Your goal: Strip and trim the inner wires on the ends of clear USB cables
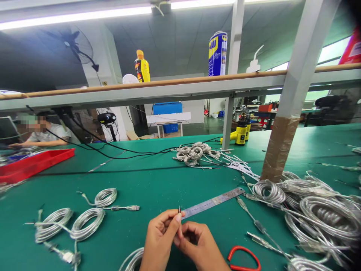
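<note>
My left hand [161, 234] pinches the end of a thin silver cable [179, 209] between thumb and fingers, its small dark tip pointing up. My right hand [197, 242] is curled closed right beside it, fingers touching the same cable just below. A loop of that cable [132, 259] trails off under my left wrist. A steel ruler [213, 202] lies on the green table mat [152, 184] just beyond my fingertips. Red-handled cutters [244, 259] rest to the right of my right hand.
Coiled silver cables lie at left [84, 222], at centre back [194, 152] and in a big heap at right [318, 214]. A taped post [279, 148] stands at right. A red tray [34, 162], a yellow tool [239, 135] and another seated person [46, 133] are further off.
</note>
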The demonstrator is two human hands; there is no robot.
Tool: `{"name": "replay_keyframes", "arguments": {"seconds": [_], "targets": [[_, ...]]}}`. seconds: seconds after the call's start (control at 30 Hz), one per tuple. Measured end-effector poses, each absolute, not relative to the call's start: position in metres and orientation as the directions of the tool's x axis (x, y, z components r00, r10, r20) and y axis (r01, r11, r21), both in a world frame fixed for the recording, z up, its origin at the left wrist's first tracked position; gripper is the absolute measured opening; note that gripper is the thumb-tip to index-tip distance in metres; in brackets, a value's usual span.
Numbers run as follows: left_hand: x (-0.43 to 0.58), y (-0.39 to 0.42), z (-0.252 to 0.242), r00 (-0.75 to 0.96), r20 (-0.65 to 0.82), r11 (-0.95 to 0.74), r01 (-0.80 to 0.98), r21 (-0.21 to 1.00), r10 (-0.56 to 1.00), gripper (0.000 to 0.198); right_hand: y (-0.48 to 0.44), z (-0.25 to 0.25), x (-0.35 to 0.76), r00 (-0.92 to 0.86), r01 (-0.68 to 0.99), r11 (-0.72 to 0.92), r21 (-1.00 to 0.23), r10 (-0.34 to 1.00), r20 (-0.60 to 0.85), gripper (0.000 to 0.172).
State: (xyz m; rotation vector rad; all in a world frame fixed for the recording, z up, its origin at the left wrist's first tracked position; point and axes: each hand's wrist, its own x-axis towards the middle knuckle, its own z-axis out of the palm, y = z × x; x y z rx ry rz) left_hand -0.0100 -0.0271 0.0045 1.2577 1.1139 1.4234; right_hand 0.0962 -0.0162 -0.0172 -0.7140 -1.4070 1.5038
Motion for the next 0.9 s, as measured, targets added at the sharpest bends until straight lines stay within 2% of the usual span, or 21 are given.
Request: {"name": "replay_keyframes", "arguments": {"seconds": [0.1, 0.27, 0.4, 0.53, 0.67, 0.9], "targets": [[-0.01, -0.029, 0.005, -0.099, 0.212, -0.219, -0.063, 0.974, 0.972, 0.028, -0.016, -0.011, 0.102, -0.354, -0.208, 0.159, -0.965, 0.907, 0.226, 0.016], [-0.008, -0.032, 0.008, -0.084, 0.252, -0.248, 0.05, 0.967, 0.964, 0.028, -0.014, 0.001, 0.113, -0.174, -0.137, 0.215, -0.967, 0.956, 0.238, 0.025], [-0.005, -0.033, 0.007, -0.042, 0.251, -0.246, 0.107, 0.963, 0.967, 0.026, -0.013, 0.006, 0.114, -0.143, -0.064, 0.326, -0.943, 0.932, 0.332, 0.02], [-0.004, -0.033, 0.004, -0.035, 0.244, -0.235, 0.168, 0.957, 0.969, 0.021, -0.014, 0.009, 0.116, -0.11, -0.001, 0.346, -0.938, 0.932, 0.344, 0.018], [-0.005, -0.031, 0.005, -0.062, 0.244, -0.239, 0.077, 0.968, 0.968, 0.021, -0.014, 0.012, 0.118, -0.138, 0.051, 0.383, -0.922, 0.917, 0.373, 0.02], [-0.008, -0.026, 0.002, -0.051, 0.138, -0.143, -0.102, 0.985, 0.989, 0.023, -0.01, 0.01, 0.12, -0.238, -0.011, 0.359, -0.933, 0.905, 0.352, 0.025]]}}
